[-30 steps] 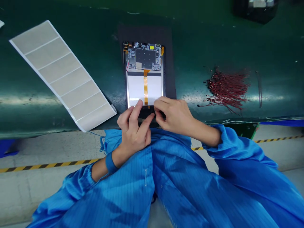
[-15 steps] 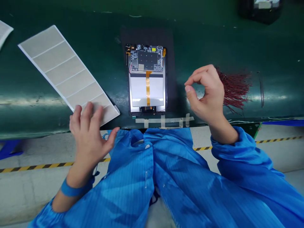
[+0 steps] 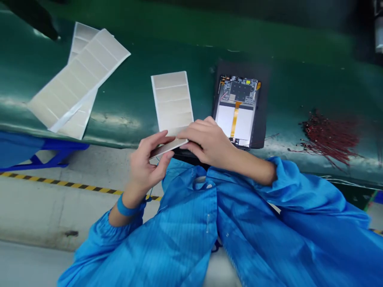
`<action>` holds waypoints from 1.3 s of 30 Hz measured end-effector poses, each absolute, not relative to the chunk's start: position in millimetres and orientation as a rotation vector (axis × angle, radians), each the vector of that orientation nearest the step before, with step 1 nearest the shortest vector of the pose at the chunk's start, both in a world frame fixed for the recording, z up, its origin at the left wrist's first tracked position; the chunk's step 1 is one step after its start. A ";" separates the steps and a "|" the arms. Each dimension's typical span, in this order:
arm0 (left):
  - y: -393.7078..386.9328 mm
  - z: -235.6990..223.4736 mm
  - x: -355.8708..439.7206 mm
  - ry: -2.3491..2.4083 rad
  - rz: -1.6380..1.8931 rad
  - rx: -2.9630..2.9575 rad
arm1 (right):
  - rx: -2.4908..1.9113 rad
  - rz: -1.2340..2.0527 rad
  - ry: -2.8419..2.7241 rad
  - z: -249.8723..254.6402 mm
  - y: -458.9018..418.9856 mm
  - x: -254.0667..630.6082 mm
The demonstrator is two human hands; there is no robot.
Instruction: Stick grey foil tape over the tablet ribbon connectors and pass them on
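A backing sheet of beige rectangular stickers (image 3: 172, 99) lies on the green tabletop, its near end bent up over the table edge. My left hand (image 3: 145, 163) grips that raised end between the thumb and fingers. From the right, my right hand (image 3: 209, 141) is closed at the edge of the same raised end; its fingertips are partly hidden, and whether a sticker is pinched in them does not show. Just beyond that hand, an opened tablet (image 3: 223, 117) with its circuit board (image 3: 239, 91) exposed rests on a black mat (image 3: 260, 129).
More sticker sheets (image 3: 80, 75) lie crossed at the left. A heap of thin red and black wires (image 3: 329, 135) is on the right of the green tabletop (image 3: 134, 99). A dark object (image 3: 32, 18) juts in at the upper left. A blue stool-like object (image 3: 50, 153) stands below the table.
My right hand has moved left from near the wires to the sticker sheet. My left hand has gone from lying on the sheet to holding its bent-up near end. The view has turned left.
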State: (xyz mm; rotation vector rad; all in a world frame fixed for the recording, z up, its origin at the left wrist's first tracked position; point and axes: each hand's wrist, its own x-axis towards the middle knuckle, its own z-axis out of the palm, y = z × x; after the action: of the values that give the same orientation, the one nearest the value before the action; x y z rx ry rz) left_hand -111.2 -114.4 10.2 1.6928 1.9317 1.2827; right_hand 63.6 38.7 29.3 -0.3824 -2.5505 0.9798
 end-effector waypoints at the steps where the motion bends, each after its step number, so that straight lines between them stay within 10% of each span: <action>1: -114.1 10.8 -111.4 1.905 1.363 1.589 | -0.451 1.092 -2.489 30.7 40.7 60.3; 10: -90.9 6.4 -122.1 1.638 1.657 0.869 | -0.660 1.435 -2.091 29.1 46.7 46.8; 25: -94.0 18.4 -93.8 1.806 1.759 0.872 | -0.446 0.199 -2.408 33.9 26.6 37.3; 39: -93.2 2.4 -97.7 1.920 1.417 1.474 | -0.532 0.676 -2.122 61.2 31.2 55.3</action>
State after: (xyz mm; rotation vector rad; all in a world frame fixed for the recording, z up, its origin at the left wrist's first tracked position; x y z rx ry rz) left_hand -97.7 -93.2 2.4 1.4739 1.9197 1.4170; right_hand 55.3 31.2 61.2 -0.5322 -2.1220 0.6757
